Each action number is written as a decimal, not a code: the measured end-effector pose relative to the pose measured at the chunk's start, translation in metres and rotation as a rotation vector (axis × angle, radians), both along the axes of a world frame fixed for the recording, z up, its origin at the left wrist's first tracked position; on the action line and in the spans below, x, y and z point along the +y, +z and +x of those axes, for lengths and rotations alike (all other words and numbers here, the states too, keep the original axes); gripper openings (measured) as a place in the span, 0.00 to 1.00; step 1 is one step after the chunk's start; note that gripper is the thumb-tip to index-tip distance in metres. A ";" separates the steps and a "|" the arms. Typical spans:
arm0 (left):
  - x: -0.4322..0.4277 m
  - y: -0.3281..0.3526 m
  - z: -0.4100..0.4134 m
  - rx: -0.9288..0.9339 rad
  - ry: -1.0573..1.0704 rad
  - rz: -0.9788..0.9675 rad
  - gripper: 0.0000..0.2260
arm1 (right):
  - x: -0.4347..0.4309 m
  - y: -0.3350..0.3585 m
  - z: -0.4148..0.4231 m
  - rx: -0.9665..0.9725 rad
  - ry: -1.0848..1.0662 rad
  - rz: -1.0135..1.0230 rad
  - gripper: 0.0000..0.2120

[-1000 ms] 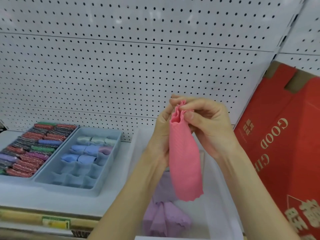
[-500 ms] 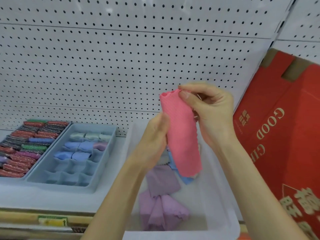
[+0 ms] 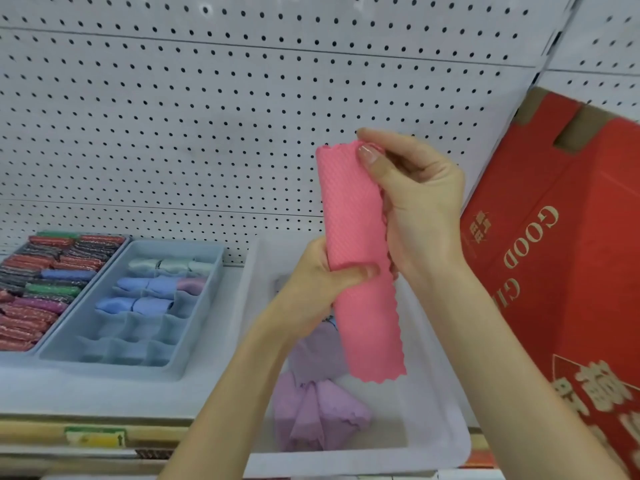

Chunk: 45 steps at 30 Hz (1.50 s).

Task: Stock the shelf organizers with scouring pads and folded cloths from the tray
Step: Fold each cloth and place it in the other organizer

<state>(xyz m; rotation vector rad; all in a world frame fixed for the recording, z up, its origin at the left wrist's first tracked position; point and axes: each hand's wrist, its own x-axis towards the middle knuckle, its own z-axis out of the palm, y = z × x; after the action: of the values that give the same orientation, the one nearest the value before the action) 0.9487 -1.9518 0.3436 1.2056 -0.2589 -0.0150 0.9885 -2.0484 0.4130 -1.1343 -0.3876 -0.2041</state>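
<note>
A pink cloth [image 3: 356, 233], folded into a long strip, hangs upright above the clear tray [image 3: 436, 441]. My right hand [image 3: 415, 199] pinches its top end between thumb and fingers. My left hand [image 3: 322, 285] grips its middle, thumb across the front. Purple folded cloths [image 3: 318, 417] lie in the tray below. The blue divided organizer [image 3: 204, 299] on the left holds several folded cloths in its back cells; its front cells hold nothing. Beside it, another organizer is packed with glittery scouring pads [image 3: 45, 282].
A red cardboard gift box [image 3: 568, 271] stands at the right, close to my right forearm. White pegboard [image 3: 207, 133] forms the back wall. The shelf's front edge [image 3: 93, 436] carries a yellow-green price label.
Both hands have raised the pink cloth. My left hand slid from its top down to its middle, and the strip now looks narrower and more tightly folded.
</note>
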 end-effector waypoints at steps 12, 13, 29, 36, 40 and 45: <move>-0.001 -0.002 -0.009 0.063 -0.078 -0.078 0.13 | -0.004 0.004 0.006 0.066 0.045 0.085 0.08; -0.002 -0.004 -0.009 0.051 0.004 -0.021 0.11 | -0.004 0.004 0.006 0.062 0.040 0.104 0.08; 0.001 -0.012 0.002 -0.149 0.556 0.412 0.03 | -0.003 0.012 0.008 -0.038 -0.042 0.063 0.09; 0.005 -0.008 -0.001 -0.157 0.402 0.383 0.05 | -0.006 0.017 0.007 -0.054 -0.018 0.046 0.08; 0.013 -0.002 -0.005 -0.089 0.186 0.244 0.07 | -0.009 0.019 0.011 -0.041 -0.003 0.014 0.08; 0.017 0.002 -0.010 -0.017 0.080 0.176 0.06 | -0.016 0.018 0.020 0.004 0.021 0.016 0.08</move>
<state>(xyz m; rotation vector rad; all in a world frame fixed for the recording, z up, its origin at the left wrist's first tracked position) 0.9387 -1.9350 0.3455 1.3906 -0.2279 0.0427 1.0088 -2.0645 0.4308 -1.1144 -0.3934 -0.1858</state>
